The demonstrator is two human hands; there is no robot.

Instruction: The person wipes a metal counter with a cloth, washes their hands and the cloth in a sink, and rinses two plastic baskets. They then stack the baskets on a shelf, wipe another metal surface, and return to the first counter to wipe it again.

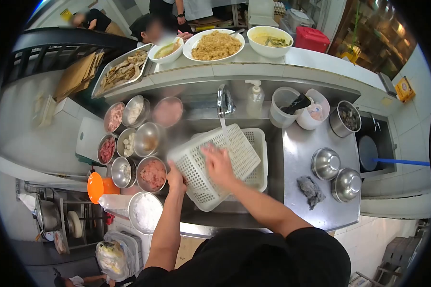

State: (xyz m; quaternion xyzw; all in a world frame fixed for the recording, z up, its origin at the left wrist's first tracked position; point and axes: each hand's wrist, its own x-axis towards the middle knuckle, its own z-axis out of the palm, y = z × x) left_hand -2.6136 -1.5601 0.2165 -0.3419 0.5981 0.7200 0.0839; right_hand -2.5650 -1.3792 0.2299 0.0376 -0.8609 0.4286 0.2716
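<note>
A white perforated plastic basket (242, 148) is tilted over the steel sink (274, 143), under the faucet (224, 101), with water running onto it. My left hand (175, 178) grips the basket's left edge. Against the basket's perforated surface lies my right hand (217, 165), its fingers blurred but apart and holding nothing. Beneath and behind the tilted basket, a second white container (262, 162) shows its right side in the sink.
Left of the sink stand several steel bowls, one with pink meat (153, 175), and a bowl of white granules (145, 213). To the right are upturned bowls (325, 163) and a grey cloth (310, 192). Filled dishes (213, 46) line the ledge; people stand beyond.
</note>
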